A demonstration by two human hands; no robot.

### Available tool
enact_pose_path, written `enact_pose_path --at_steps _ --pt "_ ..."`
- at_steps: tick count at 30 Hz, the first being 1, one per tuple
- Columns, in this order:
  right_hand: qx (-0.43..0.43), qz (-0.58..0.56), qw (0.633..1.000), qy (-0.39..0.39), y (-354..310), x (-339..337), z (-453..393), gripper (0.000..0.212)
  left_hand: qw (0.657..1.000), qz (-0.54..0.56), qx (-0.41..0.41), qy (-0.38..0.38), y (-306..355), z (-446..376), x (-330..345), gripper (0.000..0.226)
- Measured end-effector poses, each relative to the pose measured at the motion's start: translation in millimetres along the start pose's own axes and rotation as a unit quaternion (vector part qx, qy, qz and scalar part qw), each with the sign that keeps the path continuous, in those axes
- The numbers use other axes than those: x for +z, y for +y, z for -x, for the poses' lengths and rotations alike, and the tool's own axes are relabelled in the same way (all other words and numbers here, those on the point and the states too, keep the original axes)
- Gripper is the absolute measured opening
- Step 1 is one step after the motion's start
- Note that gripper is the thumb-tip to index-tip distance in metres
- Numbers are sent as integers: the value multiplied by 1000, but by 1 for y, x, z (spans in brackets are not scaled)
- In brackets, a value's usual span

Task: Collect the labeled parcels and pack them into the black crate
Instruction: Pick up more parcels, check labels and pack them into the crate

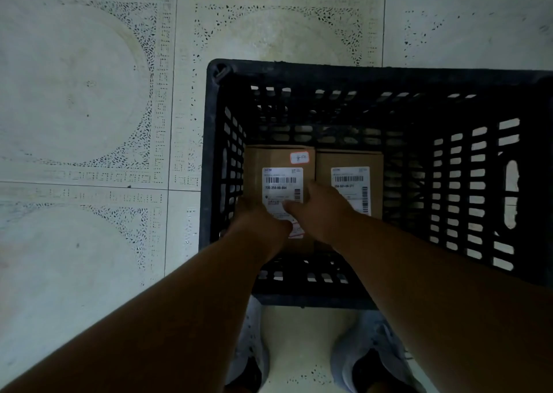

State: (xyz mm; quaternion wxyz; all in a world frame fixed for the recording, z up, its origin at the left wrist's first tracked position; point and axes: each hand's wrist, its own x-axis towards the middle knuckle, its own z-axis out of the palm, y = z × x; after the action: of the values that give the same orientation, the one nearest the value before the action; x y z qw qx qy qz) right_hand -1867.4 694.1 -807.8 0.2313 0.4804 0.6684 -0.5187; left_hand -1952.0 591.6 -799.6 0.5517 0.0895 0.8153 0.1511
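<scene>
Pressing my left hand (257,213) and right hand (314,210), grip unclear, on the left labeled parcel (279,177) in the black crate (359,75), I risk wedging it against its neighbour (350,183).

Lying underfoot: pale floor tiles (89,108), printed with large circles and speckled black corner patterns, dark grout lines (175,93) running between them. Showing at the bottom edge: two light grey shoes, the left shoe (251,347) and the right shoe (377,356), standing slightly apart on a cream tile (302,341).
</scene>
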Motion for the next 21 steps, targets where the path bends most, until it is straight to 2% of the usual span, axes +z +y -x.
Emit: enact_pose_path --at_steps 2,5,7,8,11,13,17,21 --pt "0 14 1000 -23 1 -4 -1 44 1000 -15 -9 -11 1 -1 0 72" --pt "13 46 996 -73 -6 -15 6 38 997 -22 -46 -53 21 15 -6 50" --pt "2 79 996 -51 -15 -26 21 35 995 -39 -55 -79 45 38 -15 38" --pt "-14 97 995 -16 -22 -34 35 33 995 -53 -39 -69 59 56 -21 37" --pt "-77 117 984 111 -57 -66 98 39 992 -94 77 39 103 132 -52 39" --pt "-114 82 974 178 -88 -98 159 41 977 -99 163 91 136 195 -75 29" --pt "-180 14 941 286 -155 -177 308 27 941 -84 290 153 202 338 -119 30" --pt "-186 -7 916 354 -202 -249 464 34 898 -65 402 164 263 479 -149 34"
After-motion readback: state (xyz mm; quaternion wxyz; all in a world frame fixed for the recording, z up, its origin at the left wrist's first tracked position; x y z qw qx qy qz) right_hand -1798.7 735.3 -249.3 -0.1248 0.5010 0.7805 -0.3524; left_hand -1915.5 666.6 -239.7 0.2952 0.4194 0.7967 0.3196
